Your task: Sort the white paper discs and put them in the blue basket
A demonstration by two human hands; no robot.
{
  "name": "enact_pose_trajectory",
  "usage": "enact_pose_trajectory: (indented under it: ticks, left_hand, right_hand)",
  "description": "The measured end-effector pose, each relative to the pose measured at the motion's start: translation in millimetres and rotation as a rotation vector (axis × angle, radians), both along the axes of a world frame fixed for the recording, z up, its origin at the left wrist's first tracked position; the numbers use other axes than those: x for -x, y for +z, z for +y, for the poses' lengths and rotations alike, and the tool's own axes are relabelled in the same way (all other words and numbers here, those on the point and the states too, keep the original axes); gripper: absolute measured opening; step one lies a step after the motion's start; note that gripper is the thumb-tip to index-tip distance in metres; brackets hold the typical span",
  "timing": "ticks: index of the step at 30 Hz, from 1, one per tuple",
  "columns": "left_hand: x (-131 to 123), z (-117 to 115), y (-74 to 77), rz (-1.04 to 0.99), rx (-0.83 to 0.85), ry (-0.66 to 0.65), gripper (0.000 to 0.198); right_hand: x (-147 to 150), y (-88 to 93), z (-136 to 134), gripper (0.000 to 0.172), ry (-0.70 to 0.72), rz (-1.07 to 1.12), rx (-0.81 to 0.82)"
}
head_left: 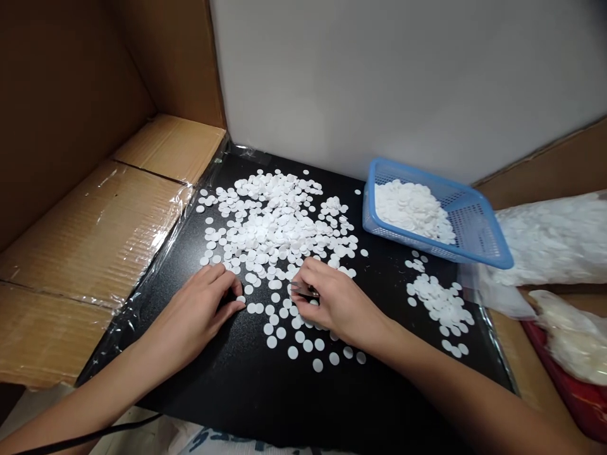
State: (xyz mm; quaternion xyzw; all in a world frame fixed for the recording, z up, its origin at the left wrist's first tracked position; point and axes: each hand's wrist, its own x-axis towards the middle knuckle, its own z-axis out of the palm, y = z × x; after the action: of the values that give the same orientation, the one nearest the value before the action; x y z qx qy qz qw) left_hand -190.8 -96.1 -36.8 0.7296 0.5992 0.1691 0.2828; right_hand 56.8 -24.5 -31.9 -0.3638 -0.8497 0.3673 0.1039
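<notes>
A big heap of small white round discs [275, 221] lies spread on a black mat [246, 379]. My left hand [196, 313] rests on the mat at the heap's near left edge, fingers curled, fingertips touching a disc. My right hand [332, 300] is closed in a pinch on thin dark tweezers [303, 291], whose tips point left over loose discs at the heap's near edge. A smaller group of discs [439, 303] lies to the right of my right hand.
A blue plastic basket [478, 240] with a pile of discs stands at the back right. Clear bags of white discs [550, 240] lie at the right over a red tray [569, 385]. Cardboard panels [95, 234] flank the left; a white wall stands behind.
</notes>
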Motion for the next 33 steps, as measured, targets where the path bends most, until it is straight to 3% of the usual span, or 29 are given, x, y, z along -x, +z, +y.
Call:
enact_pose_trajectory:
  ticks: [4, 8, 12, 18, 24, 29, 33]
  left_hand:
    - [-3, -1, 4.0, -0.118, 0.002, 0.078, 0.019]
    - [0, -3, 7.8, -0.460, 0.108, 0.233, 0.024]
    - [2, -2, 7.6, -0.644, 0.253, 0.261, 0.008]
    - [-8, 5, 13.8, -0.415, 0.166, 0.175, 0.021]
    - [-7, 12, 9.1, -0.090, -0.049, 0.108, 0.012]
    - [-1, 11, -0.8, -0.023, -0.119, 0.015, 0.018]
    - [-9, 10, 4.4, 0.014, -0.198, -0.022, 0.016]
  right_hand:
    - [-3, -1.2, -5, 0.024, 0.009, 0.003, -0.002]
    - [-5, -0.5, -11, 0.023, 0.027, 0.016, 0.033]
    - [-8, -0.2, -18, 0.025, 0.058, -0.014, 0.064]
    - [-11, -11.1, -2, 0.028, -0.063, 0.051, -0.130]
    - [-6, -17.6, 12, 0.026, 0.094, -0.058, -0.277]
    - [-7, -11.9, 16, 0.017, 0.171, -0.082, -0.317]
    - [-18, -11.2, 11, 0.019, 0.137, -0.029, -0.349]
